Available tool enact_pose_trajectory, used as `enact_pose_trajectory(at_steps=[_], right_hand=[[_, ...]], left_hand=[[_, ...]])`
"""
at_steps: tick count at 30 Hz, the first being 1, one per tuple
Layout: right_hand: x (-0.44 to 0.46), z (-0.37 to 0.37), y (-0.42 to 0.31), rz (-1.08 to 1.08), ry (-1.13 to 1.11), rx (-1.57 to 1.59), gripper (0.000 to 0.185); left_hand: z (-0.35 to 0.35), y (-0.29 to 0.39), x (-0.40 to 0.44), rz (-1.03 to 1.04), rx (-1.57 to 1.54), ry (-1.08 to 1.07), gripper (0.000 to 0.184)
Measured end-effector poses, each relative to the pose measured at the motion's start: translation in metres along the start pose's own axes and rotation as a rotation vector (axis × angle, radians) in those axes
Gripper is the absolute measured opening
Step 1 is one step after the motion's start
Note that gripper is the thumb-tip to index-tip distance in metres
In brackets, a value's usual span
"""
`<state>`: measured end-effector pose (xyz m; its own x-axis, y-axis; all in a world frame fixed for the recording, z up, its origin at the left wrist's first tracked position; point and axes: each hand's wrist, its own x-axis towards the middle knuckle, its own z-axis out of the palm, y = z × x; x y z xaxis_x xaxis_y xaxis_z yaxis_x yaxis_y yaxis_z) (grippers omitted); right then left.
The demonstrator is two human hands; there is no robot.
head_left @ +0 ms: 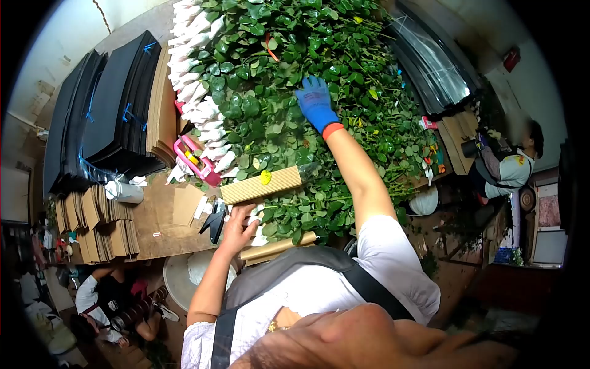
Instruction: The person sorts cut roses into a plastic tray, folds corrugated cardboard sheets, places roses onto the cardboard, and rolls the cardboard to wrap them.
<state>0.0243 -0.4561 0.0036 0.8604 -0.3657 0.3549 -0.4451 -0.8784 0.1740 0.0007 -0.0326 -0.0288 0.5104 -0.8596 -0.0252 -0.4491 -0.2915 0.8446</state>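
My left hand [237,229], bare, rests low on the bench with its fingers stretched out. It lies by white-wrapped flower heads and the lower edge of a corrugated cardboard wrap [279,184], which bears a yellow round sticker [265,177]. Further forward, my right hand [315,103] wears a blue glove and reaches over the leafy stems [264,132]; its fingers look extended, and I see nothing held. White-covered flower heads [212,133] line the left edge of the foliage. Black-handled cutters [214,225] lie left of my left hand. A pink tape dispenser [196,161] stands beyond them.
Black sheet stacks [120,104] and folded cardboard pieces [95,221] stand at left, with a white cup [124,192]. Clear plastic sleeves [430,55] lie at back right. Another cardboard roll [279,247] is near my body. One person [513,169] is at right, another [98,301] lower left.
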Motion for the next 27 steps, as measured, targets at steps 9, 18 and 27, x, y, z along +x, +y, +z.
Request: enact_pose_trajectory(at_steps=[9,18,27], right_hand=[[-0.026,-0.085,-0.002,-0.049,-0.003,0.11,0.019],[-0.122,-0.149,0.033,-0.055,0.335,0.521,0.021],[-0.261,-0.111,-0.006,0.023,-0.145,0.422,0.028]], left_hand=[[0.002,-0.004,-0.001,0.072,0.139,0.048,0.046],[0.007,-0.016,-0.003,0.057,-0.003,0.028,0.048],[0.022,-0.053,-0.008,-0.018,-0.16,0.033,0.067]])
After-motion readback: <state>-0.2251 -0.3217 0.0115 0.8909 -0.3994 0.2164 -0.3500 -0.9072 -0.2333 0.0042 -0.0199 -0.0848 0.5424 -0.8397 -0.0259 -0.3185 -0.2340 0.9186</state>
